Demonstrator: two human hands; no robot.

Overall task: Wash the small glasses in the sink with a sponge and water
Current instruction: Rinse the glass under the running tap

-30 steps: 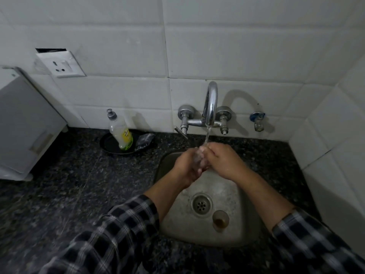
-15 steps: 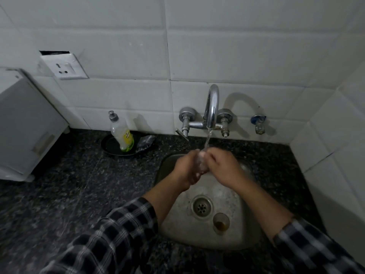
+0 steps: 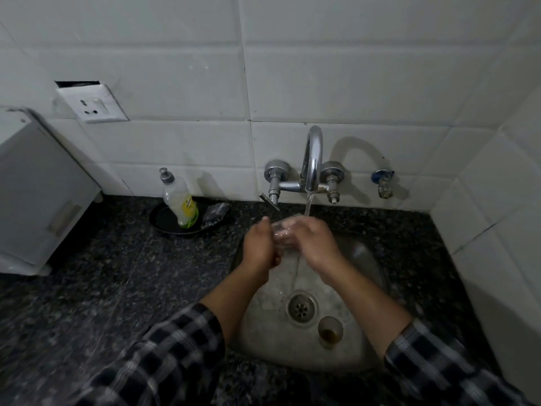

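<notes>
A small clear glass (image 3: 283,233) is held between both hands under the running tap (image 3: 312,159) above the steel sink (image 3: 363,259). My left hand (image 3: 260,247) grips its left side and my right hand (image 3: 314,243) wraps its right side, hiding most of it. Water falls in a thin stream onto the glass and my fingers. A second small glass (image 3: 330,331) with brownish residue stands upright in the sink, just right of the drain (image 3: 301,308). No sponge is clearly visible in my hands.
A dish soap bottle (image 3: 180,200) stands on a dark round tray (image 3: 164,222) left of the tap, with a dark crumpled scrubber (image 3: 216,213) beside it. A white appliance (image 3: 35,194) sits at far left on the black granite counter (image 3: 102,282). Tiled walls close in behind and at right.
Both hands stay under the stream with the glass, which has turned slightly between them. The view has shifted a little downward.
</notes>
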